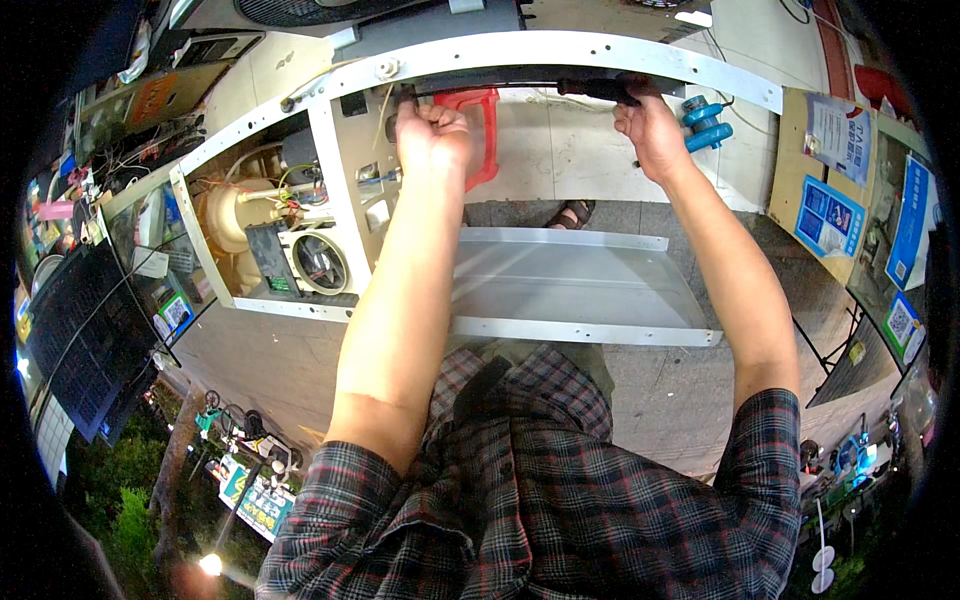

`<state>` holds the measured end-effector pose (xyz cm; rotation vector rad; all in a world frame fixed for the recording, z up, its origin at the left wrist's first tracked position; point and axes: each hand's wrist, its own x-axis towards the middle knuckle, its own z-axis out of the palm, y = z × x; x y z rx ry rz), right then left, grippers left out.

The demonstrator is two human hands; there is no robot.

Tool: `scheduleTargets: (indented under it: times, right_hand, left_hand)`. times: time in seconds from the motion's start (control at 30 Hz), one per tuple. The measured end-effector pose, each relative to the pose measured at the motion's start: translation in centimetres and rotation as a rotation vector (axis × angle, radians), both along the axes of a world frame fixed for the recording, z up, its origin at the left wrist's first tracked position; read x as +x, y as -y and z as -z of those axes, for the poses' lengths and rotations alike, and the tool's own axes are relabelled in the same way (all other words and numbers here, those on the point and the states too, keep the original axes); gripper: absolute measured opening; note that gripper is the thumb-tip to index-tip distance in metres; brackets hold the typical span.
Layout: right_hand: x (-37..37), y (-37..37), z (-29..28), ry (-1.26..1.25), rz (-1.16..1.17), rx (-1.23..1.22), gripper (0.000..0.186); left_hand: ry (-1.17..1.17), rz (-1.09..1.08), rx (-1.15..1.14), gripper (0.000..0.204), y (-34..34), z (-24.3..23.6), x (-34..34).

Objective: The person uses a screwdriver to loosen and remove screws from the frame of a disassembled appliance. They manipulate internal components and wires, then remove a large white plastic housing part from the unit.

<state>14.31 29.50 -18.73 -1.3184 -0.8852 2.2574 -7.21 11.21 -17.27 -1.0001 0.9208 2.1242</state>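
Screwdriver [580, 90] in right hand [655, 132]: gripping the black handle, running the long shaft leftward off the near edge of the far perforated rail [540, 46]. Curling left hand [432, 138] narrowly beside the upright panel [352, 135]; cannot tell whether holding the shaft's tip. Leaving open room between the wrists, beyond the near metal tray [580, 282].

Between my left hand [434, 140] and right hand [652, 132] I have open room above the pale floor [560, 145]. The white rail [560, 47] bars the far side, with a dark rod [510, 87] across its near edge; an upright panel [335, 170] crowds my left, a red plastic frame [488, 140] intrudes, and a blue tool [710, 137] sits just right
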Motion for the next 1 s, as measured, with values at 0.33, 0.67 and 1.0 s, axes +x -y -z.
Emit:
scheduleTargets:
  times: [0.33,0.67,1.0]
  right_hand:
    - [0.7,-0.4,-0.1,0.007,-0.149,-0.076,0.024]
    - [2.4,-1.6,2.2,-0.073,-0.309,-0.057,0.020]
    - [1.2,0.2,-1.6,0.030,-0.107,-0.064,0.023]
  left_hand:
    - [0.040,-0.058,-0.134,0.031,-0.7,1.0,-1.2]
    - [-0.028,-0.079,-0.144,0.026,-1.6,-0.2,-0.4]
    - [-0.144,-0.040,-0.236,0.025,-2.2,-0.7,1.1]
